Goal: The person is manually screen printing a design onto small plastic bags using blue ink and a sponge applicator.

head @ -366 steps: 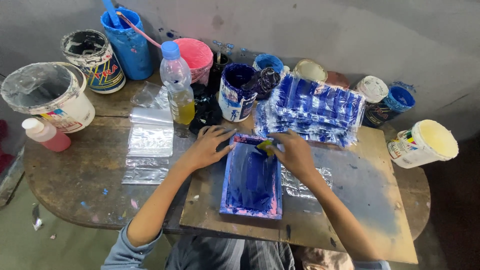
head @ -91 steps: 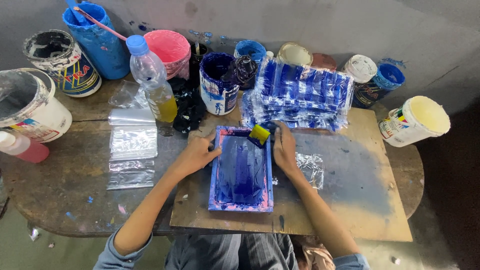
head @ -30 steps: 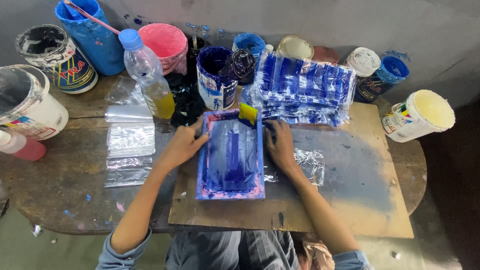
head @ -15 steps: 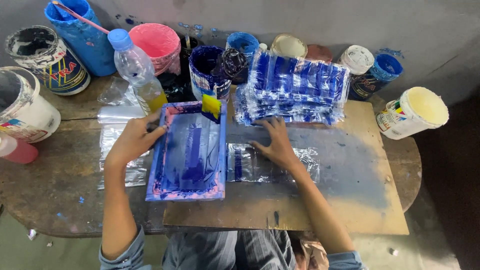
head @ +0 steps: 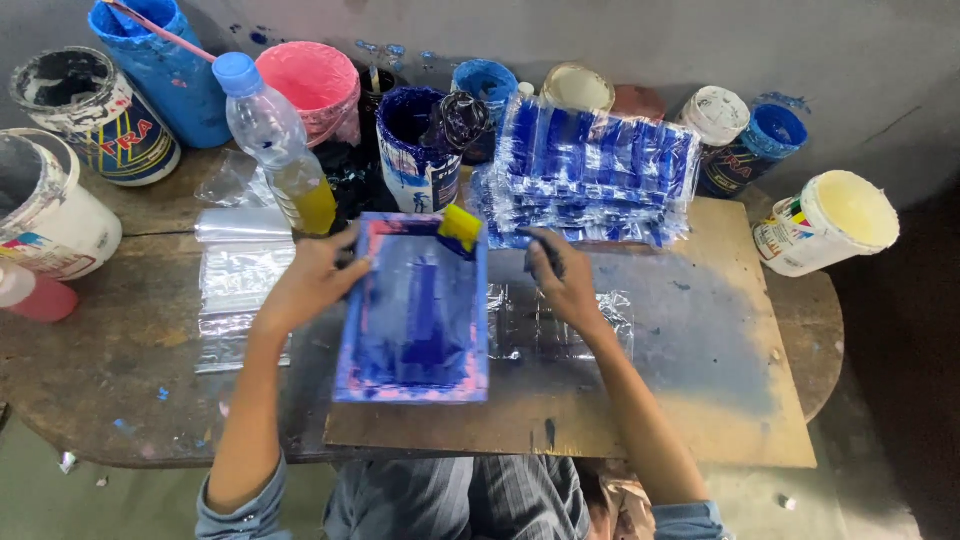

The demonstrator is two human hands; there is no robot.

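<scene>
Gripping the blue-inked screen frame (head: 415, 310) by its far left edge, the left hand (head: 310, 280) holds it on the board's (head: 700, 400) left part, while the right hand (head: 560, 285) presses open and flat on a clear bag (head: 560, 325) just beside it. Wet ink could smear onto that bag if the frame slid right. Paint tins (head: 420, 150), a bottle (head: 275, 140) and the printed stack (head: 590, 170) crowd the far edge; open room lies on the board's right.

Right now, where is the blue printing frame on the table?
In the head view the blue printing frame lies left of centre on the wooden board, held at its left edge by the left hand, beside the clear plastic bag.
</scene>
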